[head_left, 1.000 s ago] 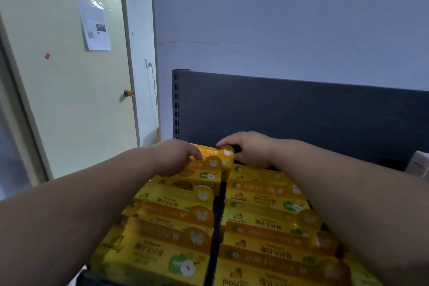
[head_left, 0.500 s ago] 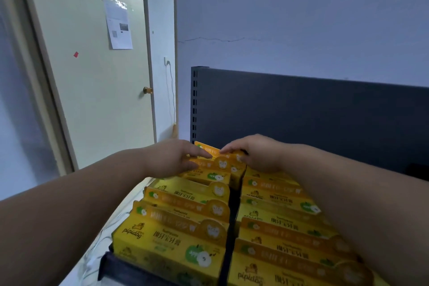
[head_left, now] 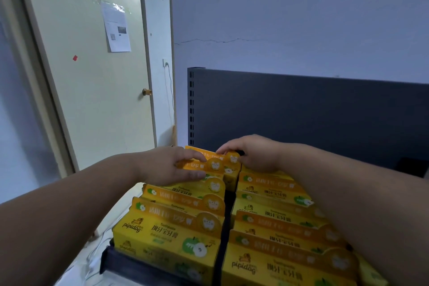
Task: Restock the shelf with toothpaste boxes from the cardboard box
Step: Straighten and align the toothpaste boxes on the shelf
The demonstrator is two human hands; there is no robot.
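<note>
Two rows of yellow and orange toothpaste boxes point(head_left: 171, 234) fill the dark shelf point(head_left: 109, 260), running back to its panel. At the far end of the left row an orange-topped rear box point(head_left: 210, 155) stands near the panel. My left hand point(head_left: 171, 166) grips its left end, thumb on top and fingers along its front. My right hand point(head_left: 253, 153) pinches its right end at the round cat tab. The cardboard box is out of view.
The shelf's dark back panel point(head_left: 301, 114) rises right behind the hands. A cream door point(head_left: 92, 100) with a brass knob and a taped paper stands to the left. A white cable point(head_left: 92, 262) lies on the floor beside the shelf's left edge.
The camera has shifted so the door and shelf sit further right. The rear box has sunk lower into the left row, and both hands stay at its ends.
</note>
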